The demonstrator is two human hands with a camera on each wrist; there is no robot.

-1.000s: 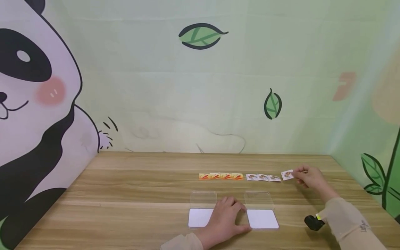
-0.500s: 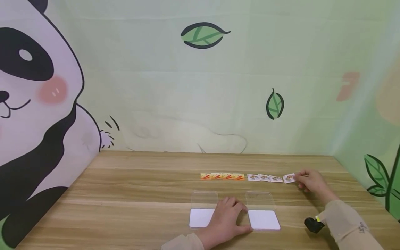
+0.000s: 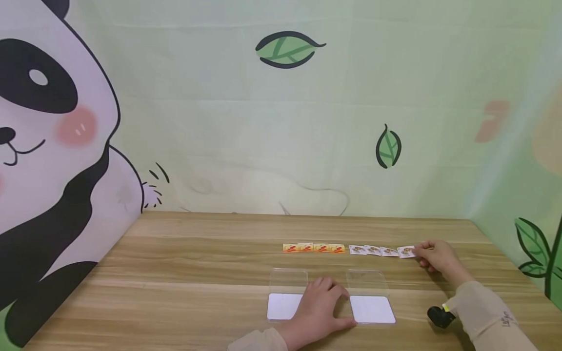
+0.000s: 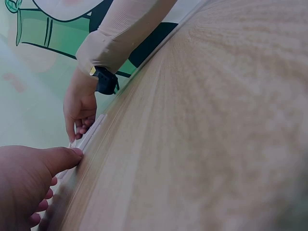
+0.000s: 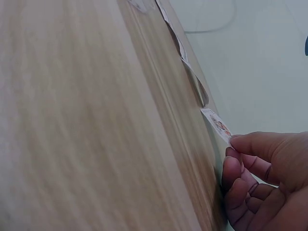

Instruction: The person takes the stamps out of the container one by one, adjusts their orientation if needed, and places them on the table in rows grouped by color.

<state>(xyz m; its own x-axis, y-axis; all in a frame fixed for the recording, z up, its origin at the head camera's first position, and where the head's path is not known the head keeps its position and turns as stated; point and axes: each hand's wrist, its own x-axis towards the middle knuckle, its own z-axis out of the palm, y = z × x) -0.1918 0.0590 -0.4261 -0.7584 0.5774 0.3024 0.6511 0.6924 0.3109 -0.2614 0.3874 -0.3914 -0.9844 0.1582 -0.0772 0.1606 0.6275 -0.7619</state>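
My right hand (image 3: pixel 436 256) pinches the right edge of a small white picture card (image 3: pixel 406 251) between thumb and fingers. In the right wrist view the card (image 5: pixel 217 124) slants from the fingertips to the end of a row. That row holds similar white cards (image 3: pixel 372 250), some with lifted edges. To their left lies a row of several orange picture cards (image 3: pixel 321 248). My left hand (image 3: pixel 318 307) rests between two flat clear cases with white lower halves, a left one (image 3: pixel 283 306) and a right one (image 3: pixel 373 309). Its thumb touches the right case's near corner; the hand covers part of the left case.
Everything lies on a wood-grain table (image 3: pixel 175 273). A printed cloth backdrop (image 3: pixel 219 122) with a panda and leaves stands behind the table's far edge. A black device (image 3: pixel 440 317) is worn at the right wrist.
The pinched card has come down against the right end of the white row, closing the gap seen earlier. My left hand has stayed in place; the view shifts slightly.
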